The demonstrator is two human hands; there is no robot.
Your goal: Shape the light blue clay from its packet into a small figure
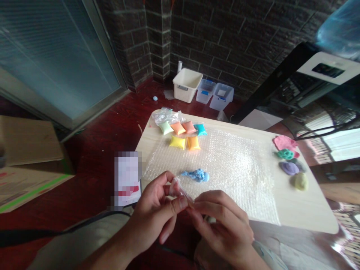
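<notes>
My left hand [157, 210] pinches a small clear plastic bag [177, 187] between thumb and fingers, in front of the table's near edge. At the bag's lower right end, the fingertips of my right hand [222, 221] are closed on the same plastic. Whether anything is inside the bag cannot be made out. Just beyond my hands, a lumpy blue clay piece [198, 175] lies on a sheet of bubble wrap [230, 161]. Farther back sit several pillow-shaped packets, among them a yellow packet [177, 142], an orange packet [193, 143] and a turquoise packet [200, 129].
Crumpled clear plastic [165, 116] lies at the table's [317, 210] far left corner. Pink clay [284, 143], green clay [285, 154] and purple clay [290, 168] lie at its right end. A white bin [188, 90] stands on the floor behind, and a cardboard box [28, 165] at left.
</notes>
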